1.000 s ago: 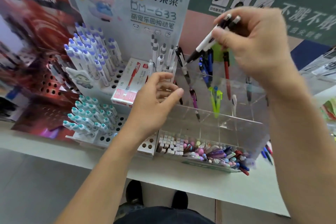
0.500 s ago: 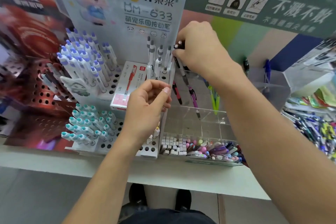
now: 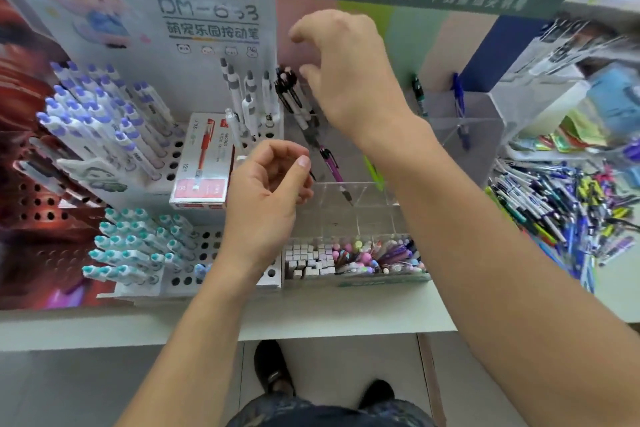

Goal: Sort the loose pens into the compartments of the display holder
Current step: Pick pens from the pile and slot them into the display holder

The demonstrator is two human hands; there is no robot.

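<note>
The white worktop (image 3: pixel 346 308) carries everything you are working with. Left of your left fingers stands the white perforated pen rack (image 3: pixel 180 163), its upper tier packed with purple-capped pens (image 3: pixel 93 114) and its lower tier with teal-capped pens (image 3: pixel 135 243), many holes bare. A flat box of red pens (image 3: pixel 202 159) lies on that rack, just beside your left thumb. Behind your left fingers a few grey-and-white pens (image 3: pixel 242 94) stand upright in the rack's far corner.

The clear display holder (image 3: pixel 346 204) sits under and beyond both hands. Its back-left compartment, right below your right fingers, holds a bunch of black-and-white pens (image 3: pixel 294 97). A purple pen (image 3: pixel 332 166) leans in the compartment between your two hands. The front compartments nearest you look bare. Farther right a green pen (image 3: pixel 419 94) and a blue pen (image 3: pixel 459 104) stand in separate back compartments.

Below your left wrist, a low tray (image 3: pixel 356 279) holds white erasers and pastel-topped pens. The loose pens (image 3: pixel 561 215) lie heaped well to the right of your right arm.

Your right hand (image 3: pixel 349 73) hovers with fingers spread and relaxed, holding nothing. Your left hand (image 3: pixel 266 194) is loosely curled, also holding nothing.
</note>
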